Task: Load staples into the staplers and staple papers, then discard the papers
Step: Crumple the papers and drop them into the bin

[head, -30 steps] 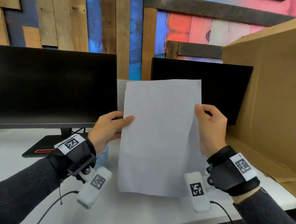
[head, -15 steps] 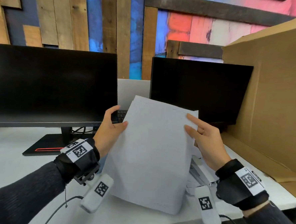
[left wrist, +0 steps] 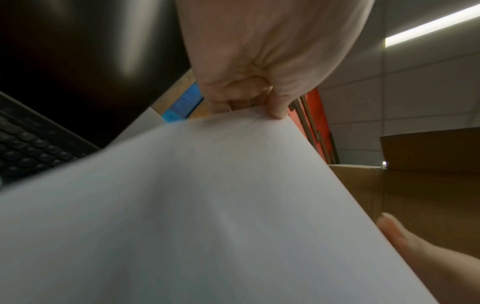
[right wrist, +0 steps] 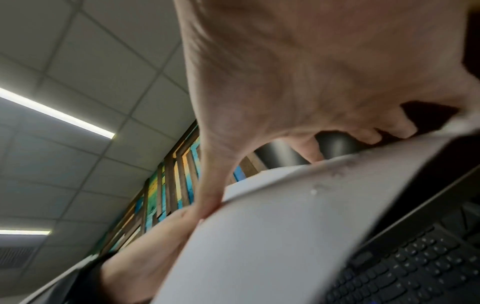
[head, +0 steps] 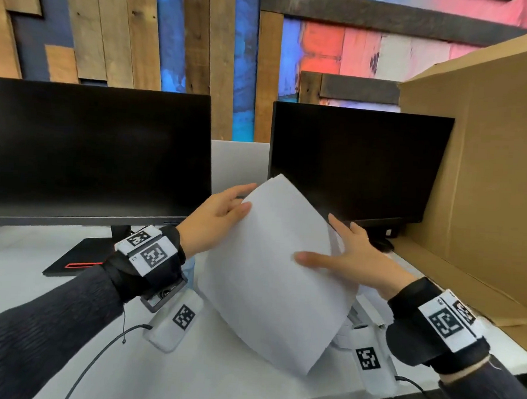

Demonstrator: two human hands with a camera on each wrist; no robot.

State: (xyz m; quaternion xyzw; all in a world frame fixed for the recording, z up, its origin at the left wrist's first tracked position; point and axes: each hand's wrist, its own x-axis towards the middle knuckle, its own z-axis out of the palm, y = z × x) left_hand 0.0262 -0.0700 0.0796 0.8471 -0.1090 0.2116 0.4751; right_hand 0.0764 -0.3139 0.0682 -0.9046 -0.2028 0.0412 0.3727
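Observation:
A stack of white papers (head: 276,271) hangs tilted above the white desk (head: 30,265), its top corner leaning toward the monitors. My left hand (head: 214,224) pinches the upper left edge, thumb on the front and fingers behind; the left wrist view shows that pinch on the papers (left wrist: 207,205). On the right side my right hand (head: 348,260) holds them with the thumb pressed on the front face and the fingers reaching past the edge. Seen from the right wrist, the papers (right wrist: 272,236) curve under that hand. A grey stapler (head: 358,317) peeks out below the lower right edge, mostly hidden.
Two dark monitors (head: 89,148) (head: 351,161) stand at the back of the desk. A large open cardboard box (head: 488,182) fills the right side. A black keyboard (right wrist: 415,263) lies under the papers. A pale blue basket (head: 191,264) sits behind my left wrist.
The papers came down from upright in front of the monitors and turned clockwise to a slant. Both hands dropped with them, and my right thumb moved onto the front face.

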